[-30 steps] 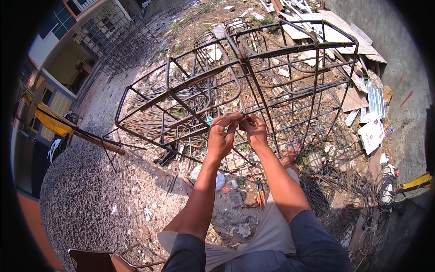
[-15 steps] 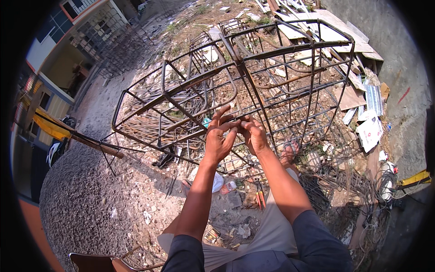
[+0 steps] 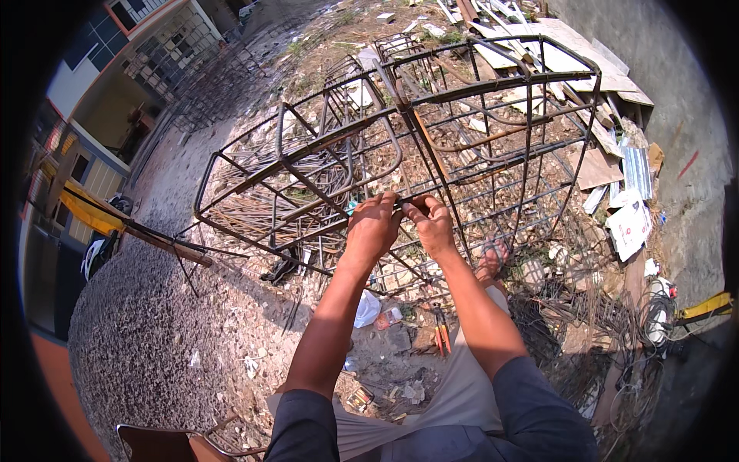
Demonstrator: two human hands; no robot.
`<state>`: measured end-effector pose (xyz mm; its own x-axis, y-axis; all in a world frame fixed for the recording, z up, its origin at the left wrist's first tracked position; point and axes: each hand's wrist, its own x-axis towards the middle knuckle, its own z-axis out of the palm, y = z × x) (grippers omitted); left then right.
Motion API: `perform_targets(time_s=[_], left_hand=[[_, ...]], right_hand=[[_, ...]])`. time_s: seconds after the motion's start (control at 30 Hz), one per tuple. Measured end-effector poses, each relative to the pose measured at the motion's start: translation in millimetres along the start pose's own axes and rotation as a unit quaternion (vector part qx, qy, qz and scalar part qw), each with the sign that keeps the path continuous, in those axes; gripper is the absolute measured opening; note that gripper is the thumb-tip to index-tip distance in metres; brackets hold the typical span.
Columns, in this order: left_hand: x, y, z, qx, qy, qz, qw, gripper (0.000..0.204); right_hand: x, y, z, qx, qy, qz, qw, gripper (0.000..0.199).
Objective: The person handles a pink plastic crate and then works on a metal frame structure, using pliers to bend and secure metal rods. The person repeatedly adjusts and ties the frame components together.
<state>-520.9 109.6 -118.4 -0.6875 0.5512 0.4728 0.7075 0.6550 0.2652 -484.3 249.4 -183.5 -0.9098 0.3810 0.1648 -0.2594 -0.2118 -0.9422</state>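
A cage of tied steel rebar (image 3: 493, 143) stands in front of me, its long bars crossed by bent hoops. Both my hands meet at one of its near lower bars. My left hand (image 3: 375, 226) is closed, fingers curled over that bar. Close beside it, my right hand (image 3: 433, 226) pinches with thumb and forefinger at the same spot; whatever is between the fingertips is too small or hidden to tell. Pliers with orange-red handles (image 3: 442, 336) lie on the ground below my right forearm.
Several loose rods (image 3: 262, 218) lie beneath the cage's left side. A gravel heap (image 3: 131, 331) rises at left, and a chair (image 3: 158, 445) stands at lower left. Scrap boards (image 3: 562, 48) lean near the grey wall (image 3: 681, 100). Tangled wire (image 3: 566, 312) covers ground at right.
My left hand's fingers, raised and spread before, have come down and curled over the bar. My right hand stays at nearly the same spot, pinching.
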Motion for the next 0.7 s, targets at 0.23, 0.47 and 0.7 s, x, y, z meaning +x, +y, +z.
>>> perform_targets(time_s=[0.23,0.47,0.7], left_hand=[[2.9,-8.1,16.2,0.082,0.008,0.027,0.996,0.024],[5.2,-3.4,21.6,0.056,0.017,-0.029,0.998,0.036],[5.9,8.8,4.1,-0.177,-0.012,-0.180,0.968,0.051]], right_hand=[[-7.0,-7.1,-3.0,-0.108,0.018,-0.017,0.994,0.012],[-1.7,14.8,-3.0,0.066,-0.015,0.036,0.997,0.006],[2.1,26.7,-6.3,0.062,-0.020,-0.001,0.998,0.007]])
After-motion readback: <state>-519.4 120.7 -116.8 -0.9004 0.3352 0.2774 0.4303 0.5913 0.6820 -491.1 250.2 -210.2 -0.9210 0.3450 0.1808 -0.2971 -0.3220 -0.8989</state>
